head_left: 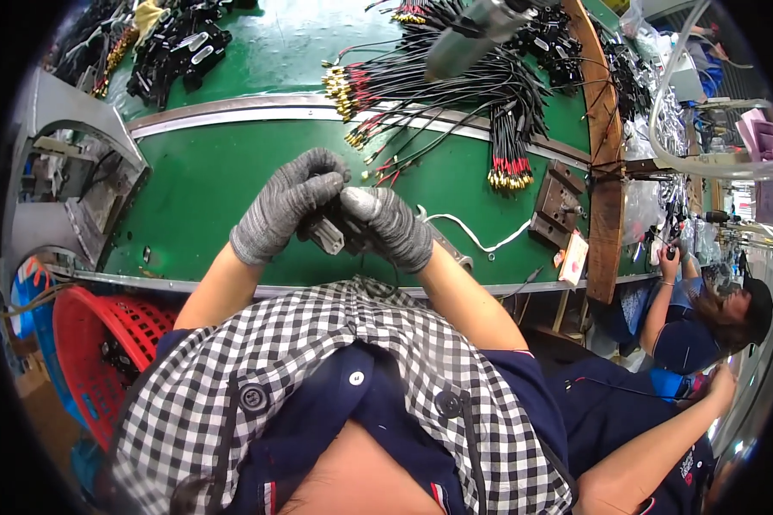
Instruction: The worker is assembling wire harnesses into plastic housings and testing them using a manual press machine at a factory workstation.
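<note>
Green bench spans your view. Cable bundle lies at 1 o'clock, well apart from your hands; red basket at 8 o'clock. Your gloved left hand and right hand meet at centre, both clenched on a small grey part between them.

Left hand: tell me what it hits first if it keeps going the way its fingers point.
The left hand points right, toward the right hand; it would meet that glove and the small black part held between them, already touching as far as the view shows.
</note>
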A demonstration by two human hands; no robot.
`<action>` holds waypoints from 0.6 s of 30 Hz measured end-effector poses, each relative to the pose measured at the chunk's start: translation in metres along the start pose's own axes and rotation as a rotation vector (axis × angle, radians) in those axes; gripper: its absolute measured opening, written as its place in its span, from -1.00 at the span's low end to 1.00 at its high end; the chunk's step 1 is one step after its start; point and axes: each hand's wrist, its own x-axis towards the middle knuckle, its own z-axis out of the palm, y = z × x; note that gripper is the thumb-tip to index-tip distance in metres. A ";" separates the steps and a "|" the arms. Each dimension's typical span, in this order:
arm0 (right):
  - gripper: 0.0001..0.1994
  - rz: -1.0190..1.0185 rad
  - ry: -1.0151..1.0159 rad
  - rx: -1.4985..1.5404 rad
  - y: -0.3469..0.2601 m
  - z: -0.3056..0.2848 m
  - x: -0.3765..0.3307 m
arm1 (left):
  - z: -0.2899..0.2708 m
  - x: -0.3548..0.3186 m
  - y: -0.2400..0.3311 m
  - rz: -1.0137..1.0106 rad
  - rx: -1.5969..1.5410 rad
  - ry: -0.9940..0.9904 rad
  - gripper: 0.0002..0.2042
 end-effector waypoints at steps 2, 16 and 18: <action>-0.63 0.034 0.044 -0.035 0.006 0.001 0.000 | -0.001 0.002 -0.002 -0.030 -0.014 0.009 -0.70; -0.63 0.054 0.071 -0.040 -0.005 -0.003 -0.004 | 0.011 0.002 0.012 0.119 0.108 0.010 -0.72; -0.65 -0.088 0.114 -0.341 -0.011 -0.004 -0.008 | 0.012 0.002 0.015 -0.003 0.075 0.000 -0.72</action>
